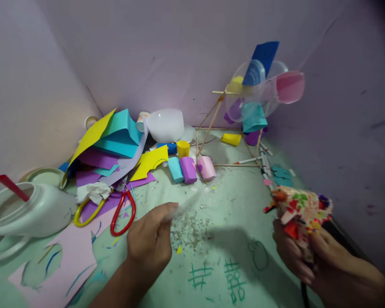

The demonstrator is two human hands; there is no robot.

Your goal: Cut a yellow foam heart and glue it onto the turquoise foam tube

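Note:
My left hand (152,239), closed in a pinch, holds a thin clear plastic piece (192,197). The piece is blurred and points away to the right over scattered brown bits. At the right, my right hand (327,261) is wrapped around the handle of a glue gun (303,207) covered in floral material. The gun's orange tip faces left, and a dark cord hangs below my fist. Beyond the hands stand small paper-covered cups: a turquoise cup (176,170), a purple cup (188,170) and a pink cup (206,167).
A stick frame (208,126) bears a clear wheel (237,105) with coloured cups at the back right. Scissors (123,214) with red and yellow handles lie left, by cut paper (67,261) and a white jug (48,205). Walls (167,55) close in the back and sides.

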